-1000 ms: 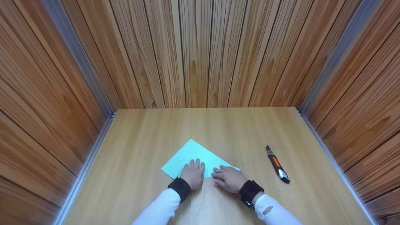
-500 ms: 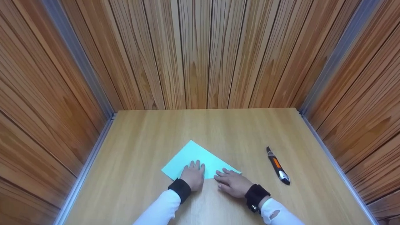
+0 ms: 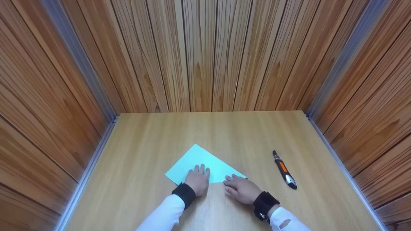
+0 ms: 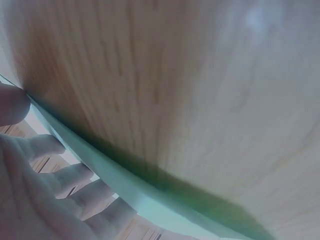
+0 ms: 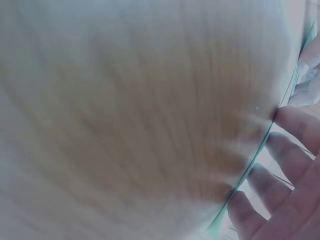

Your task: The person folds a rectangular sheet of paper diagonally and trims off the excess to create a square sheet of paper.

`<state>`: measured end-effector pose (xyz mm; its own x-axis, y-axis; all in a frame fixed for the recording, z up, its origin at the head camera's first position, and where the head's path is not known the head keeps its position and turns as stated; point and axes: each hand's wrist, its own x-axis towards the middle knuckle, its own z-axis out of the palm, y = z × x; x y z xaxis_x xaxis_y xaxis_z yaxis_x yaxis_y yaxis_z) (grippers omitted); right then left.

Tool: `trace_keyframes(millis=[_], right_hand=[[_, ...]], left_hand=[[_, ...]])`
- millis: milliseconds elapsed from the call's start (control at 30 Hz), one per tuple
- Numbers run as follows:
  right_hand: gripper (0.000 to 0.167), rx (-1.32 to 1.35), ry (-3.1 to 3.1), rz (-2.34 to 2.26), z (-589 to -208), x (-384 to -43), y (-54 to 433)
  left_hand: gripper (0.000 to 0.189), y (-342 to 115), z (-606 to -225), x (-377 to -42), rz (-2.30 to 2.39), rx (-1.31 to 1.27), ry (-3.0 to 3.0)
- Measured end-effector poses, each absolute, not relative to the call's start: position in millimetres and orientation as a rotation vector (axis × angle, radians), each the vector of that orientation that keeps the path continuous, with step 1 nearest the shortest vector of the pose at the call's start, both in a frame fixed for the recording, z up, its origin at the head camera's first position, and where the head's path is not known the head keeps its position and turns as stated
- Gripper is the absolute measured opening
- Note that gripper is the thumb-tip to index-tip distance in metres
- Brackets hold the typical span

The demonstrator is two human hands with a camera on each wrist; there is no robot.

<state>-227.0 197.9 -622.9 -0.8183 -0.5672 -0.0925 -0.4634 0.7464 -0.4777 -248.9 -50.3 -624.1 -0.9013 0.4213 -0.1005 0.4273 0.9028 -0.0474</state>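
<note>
Sliding rightward and slightly nearer over the last second, the person's right hand (image 3: 243, 189) is now resting on the near right part of the mint-green paper (image 3: 196, 156), while the left hand (image 3: 198, 182) is staying put. Seemingly folded, the paper is lying at the near middle of the wooden tabletop (image 3: 144, 138), its long axis running roughly left to right and its right corner showing just past the far side of the right hand. From the right fingertips, most of the paper is stretching left and far; the left hand is covering part of its near edge, its fingers pointing far. Both hands are keeping their fingers extended, gripping nothing. Well apart to the right, an orange-and-black utility knife (image 3: 284, 170) is lying with its tip pointing far and slightly left. Behind everything, a planked wooden wall (image 3: 200, 64) is rising at the far side.
</note>
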Motion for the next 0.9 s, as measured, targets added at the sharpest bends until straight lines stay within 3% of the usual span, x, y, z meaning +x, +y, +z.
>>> trace_keyframes(millis=[300, 700, 900], right_hand=[[0.050, -0.826, 2.735, -0.668, -624, -225, 201], [0.039, -0.754, 3.123, -0.348, -628, -208, 196], [0.040, -0.707, 3.060, -0.506, -624, -207, 200]], left_hand=[[0.052, -51, -621, -246, -0.051, 0.650, 2.969], [0.052, -54, -628, -247, -0.020, 0.671, 2.982], [0.050, -54, -638, -250, -0.015, 0.682, 3.016]])
